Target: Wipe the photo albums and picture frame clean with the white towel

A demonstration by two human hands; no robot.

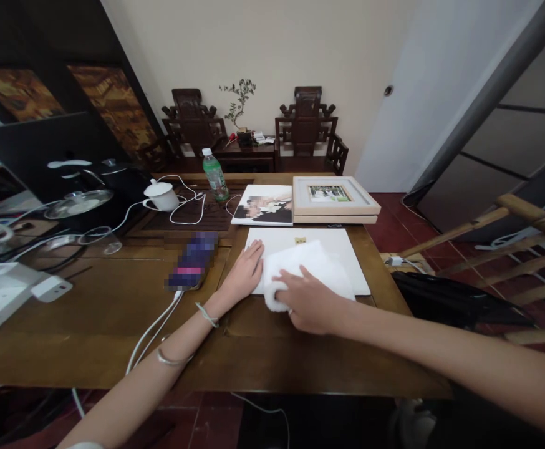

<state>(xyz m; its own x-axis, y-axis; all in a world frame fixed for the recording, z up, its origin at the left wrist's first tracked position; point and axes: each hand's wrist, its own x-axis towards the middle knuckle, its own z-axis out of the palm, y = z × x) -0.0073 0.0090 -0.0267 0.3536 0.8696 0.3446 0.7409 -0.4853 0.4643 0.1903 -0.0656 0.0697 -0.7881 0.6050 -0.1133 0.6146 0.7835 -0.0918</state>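
Note:
A flat white board point(347, 262) with a small gold-coloured piece point(300, 241) near its far side lies on the wooden table. My left hand point(243, 272) rests on the board's left edge, fingers stretched out flat and holding nothing. Folded over the board's near part is a white towel point(317, 265). My right hand point(307, 300) has its fingers bent into the towel's near left edge, gripping it. The towel hides part of the board beneath.
Behind the board lie a photo panel point(265, 209) and stacked light-wood picture frames point(333, 199). To the left are a phone point(192, 262) with white cables, a green bottle point(214, 176), a lidded white cup point(161, 196) and a power strip point(1, 296). The table's front edge point(254, 391) is near me.

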